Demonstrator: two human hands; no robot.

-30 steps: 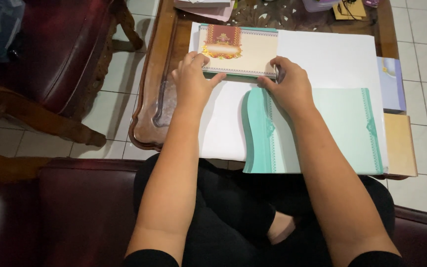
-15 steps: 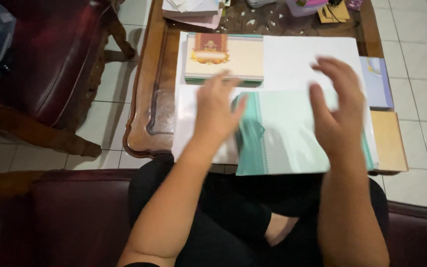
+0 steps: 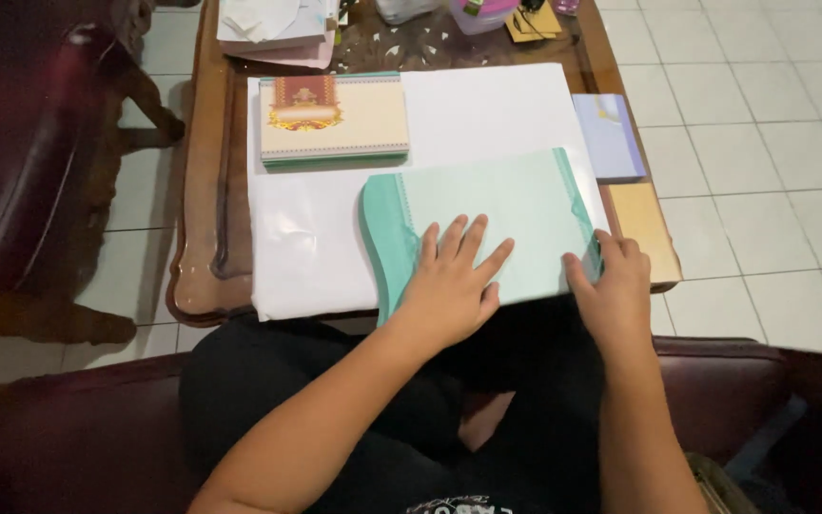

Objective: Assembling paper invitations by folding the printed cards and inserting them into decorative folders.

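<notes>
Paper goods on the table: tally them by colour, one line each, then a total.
Mint-green envelope stack, under the left hand and gripped at its edge by the right hand: 1
Cream card stack with red and gold print: 1
Large white sheet: 1
Lavender stack: 1
Tan stack: 1
Total: 5

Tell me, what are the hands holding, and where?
The stack of mint-green paper envelopes: the left hand presses flat on top, the right hand grips its near right corner.

Left hand [image 3: 449,278] flat, fingers spread; right hand [image 3: 611,286] curled.
</notes>
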